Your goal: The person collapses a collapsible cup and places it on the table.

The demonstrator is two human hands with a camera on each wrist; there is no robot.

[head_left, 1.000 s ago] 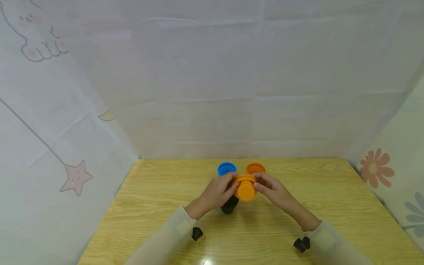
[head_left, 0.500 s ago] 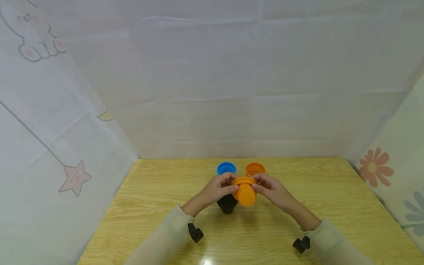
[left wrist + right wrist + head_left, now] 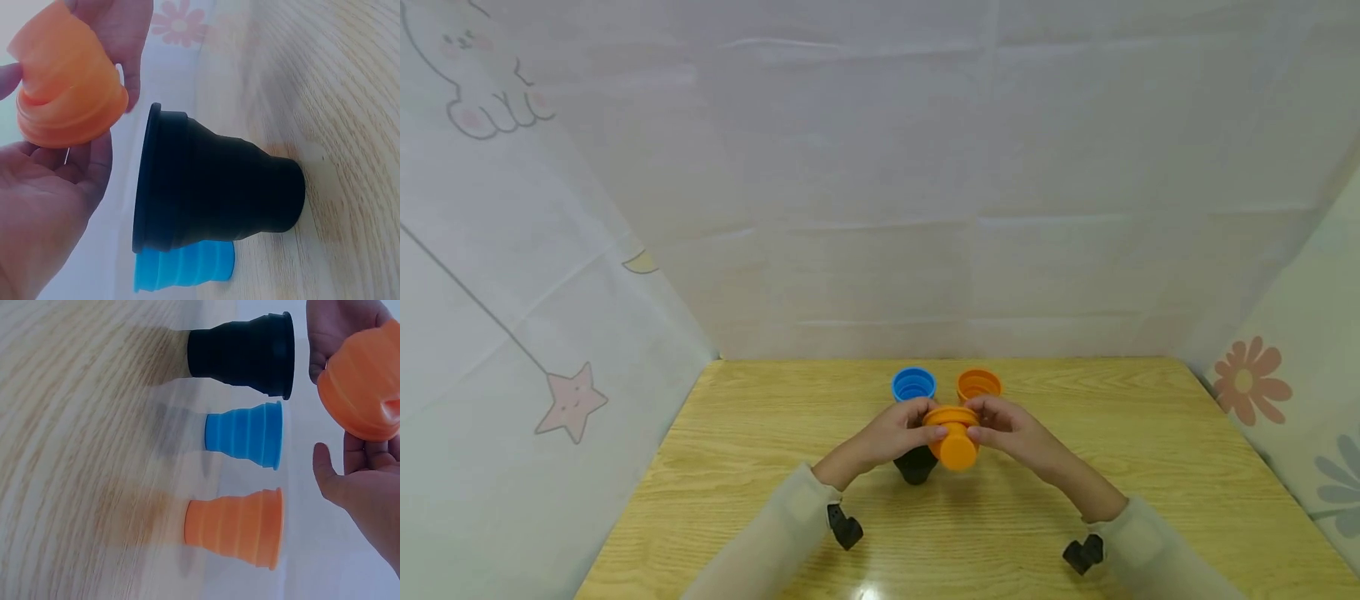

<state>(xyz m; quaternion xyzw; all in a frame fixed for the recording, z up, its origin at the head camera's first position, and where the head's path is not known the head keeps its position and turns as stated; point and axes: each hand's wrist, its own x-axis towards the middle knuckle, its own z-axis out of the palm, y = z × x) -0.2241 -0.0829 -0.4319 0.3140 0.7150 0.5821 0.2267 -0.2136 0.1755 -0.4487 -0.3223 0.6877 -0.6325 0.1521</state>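
Note:
Both hands hold a yellow-orange collapsible cup (image 3: 958, 452) in the air above the table. Its base faces the person, and the left wrist view shows a dent in its ribbed wall. The left hand (image 3: 883, 437) grips the rim from the left, thumb on the side wall. From the right, the right hand (image 3: 1022, 435) grips the same rim. A black collapsible cup (image 3: 215, 181) stands upright on the table below the left hand, partly hidden in the head view. Behind the hands stand a blue collapsible cup (image 3: 913, 382) and a darker orange collapsible cup (image 3: 979, 382), mouths up.
The wooden table (image 3: 760, 442) meets a pale cloth backdrop (image 3: 880, 208) at its back edge, with cloth at both sides too. A black wrist device (image 3: 846, 528) sits by the left sleeve and another black device (image 3: 1083, 553) by the right.
The held cup has come down slightly, its base lower and its wall showing longer below the rim. Both hands have shifted a little with it; the standing cups stay put.

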